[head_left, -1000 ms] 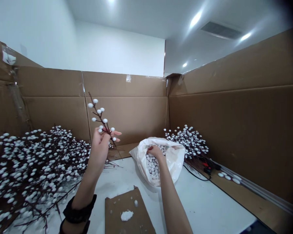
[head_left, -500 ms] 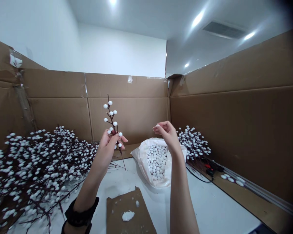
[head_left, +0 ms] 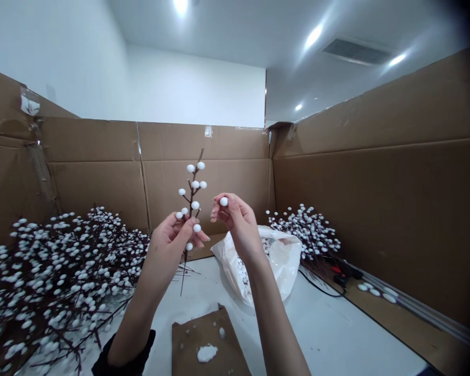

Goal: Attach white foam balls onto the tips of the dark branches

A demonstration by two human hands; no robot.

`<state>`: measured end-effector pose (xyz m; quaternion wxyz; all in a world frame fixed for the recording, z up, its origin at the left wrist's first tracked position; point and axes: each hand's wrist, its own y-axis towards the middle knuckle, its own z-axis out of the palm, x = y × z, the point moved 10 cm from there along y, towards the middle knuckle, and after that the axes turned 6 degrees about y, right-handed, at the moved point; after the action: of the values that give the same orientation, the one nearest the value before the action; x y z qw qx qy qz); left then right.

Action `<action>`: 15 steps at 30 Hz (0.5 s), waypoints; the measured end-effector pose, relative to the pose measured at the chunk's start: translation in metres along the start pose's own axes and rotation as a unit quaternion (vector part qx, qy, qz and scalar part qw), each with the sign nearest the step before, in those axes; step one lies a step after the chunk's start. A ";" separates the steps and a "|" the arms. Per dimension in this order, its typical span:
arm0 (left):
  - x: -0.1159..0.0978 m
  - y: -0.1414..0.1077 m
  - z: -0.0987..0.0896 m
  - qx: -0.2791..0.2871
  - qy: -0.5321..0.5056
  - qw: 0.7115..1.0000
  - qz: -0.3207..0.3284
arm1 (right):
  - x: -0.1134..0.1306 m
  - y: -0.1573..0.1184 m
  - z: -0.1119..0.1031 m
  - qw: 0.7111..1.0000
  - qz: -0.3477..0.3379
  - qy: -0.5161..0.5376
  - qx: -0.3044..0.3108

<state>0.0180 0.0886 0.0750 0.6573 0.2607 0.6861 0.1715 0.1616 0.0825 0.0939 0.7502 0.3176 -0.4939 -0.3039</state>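
A thin dark branch (head_left: 191, 198) with several white berries stands nearly upright, pinched near its lower part by my left hand (head_left: 172, 240). Between the thumb and fingers of my right hand (head_left: 237, 222) is one loose white berry (head_left: 224, 201), held a little to the right of the branch and apart from it. Behind and below my right wrist lies an open white plastic bag (head_left: 288, 261) of loose white berries, partly hidden by the forearm.
Many berried branches (head_left: 74, 266) are heaped at the left, and another bunch (head_left: 307, 230) lies behind the bag. A cardboard piece (head_left: 203, 334) near the front carries a white paste blob (head_left: 207, 353). Cardboard walls (head_left: 203, 141) surround the white table (head_left: 329, 334).
My right hand has moved left with the berry, closer to the branch. The branch has shifted slightly right and now leans right at its top.
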 end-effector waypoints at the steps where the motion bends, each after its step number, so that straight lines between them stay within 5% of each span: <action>1: 0.000 0.000 0.000 0.002 0.001 1.000 -0.001 | -0.004 0.000 0.004 1.000 0.007 0.016 0.007; 8: 0.005 0.001 -0.006 -0.024 0.010 1.000 -0.007 | -0.022 -0.001 0.007 0.996 0.041 0.070 -0.044; 15: 0.010 0.002 -0.013 -0.050 0.009 0.998 -0.020 | -0.031 -0.008 0.025 0.985 0.110 0.131 0.002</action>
<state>0.0050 0.0973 0.0686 0.6670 0.2116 0.6874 0.1946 0.1273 0.0970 0.0783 0.8369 0.2996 -0.4236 -0.1744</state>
